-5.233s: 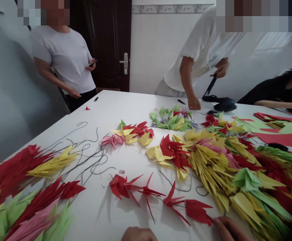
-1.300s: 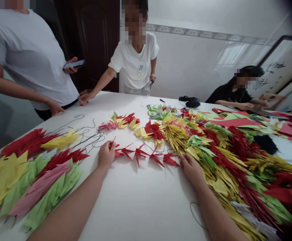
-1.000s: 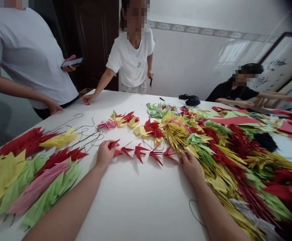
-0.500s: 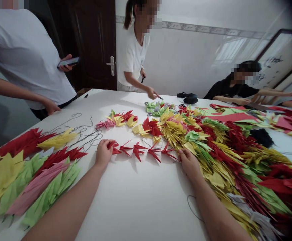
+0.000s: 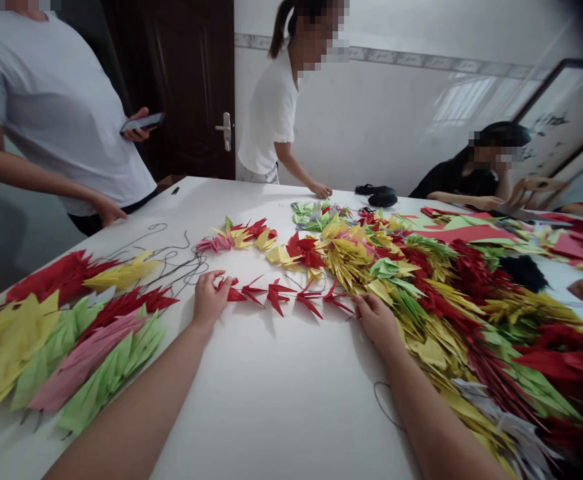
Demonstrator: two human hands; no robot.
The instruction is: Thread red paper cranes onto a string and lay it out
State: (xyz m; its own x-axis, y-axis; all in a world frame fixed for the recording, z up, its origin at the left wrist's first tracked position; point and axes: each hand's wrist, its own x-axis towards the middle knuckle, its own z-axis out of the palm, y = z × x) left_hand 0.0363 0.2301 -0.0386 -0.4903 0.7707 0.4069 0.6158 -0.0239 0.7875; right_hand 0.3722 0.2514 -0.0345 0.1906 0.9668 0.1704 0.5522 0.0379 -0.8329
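Several red folded-paper pieces [image 5: 277, 297] hang in a row on a dark string between my two hands, just above the white table [image 5: 271, 413]. My left hand [image 5: 212, 298] pinches the red piece at the left end of the row. At the other end, my right hand [image 5: 375, 320] has its fingers closed near the last red piece, on what looks like the string; the string itself is hard to see there. Beyond the row lies a shorter garland of pink, yellow and red paper [image 5: 241, 237].
Strung yellow, green, pink and red bundles [image 5: 89, 353] lie at left, beside loose dark strings [image 5: 171, 263]. A large colourful pile [image 5: 436, 313] covers the right side. Two people stand across the table, one holding a phone [image 5: 144, 124]; another sits at the right.
My hands stay at the row's ends, the left fingers shifted slightly. The standing person in the middle leans further over and reaches right. The seated person's hand has come up to the head.
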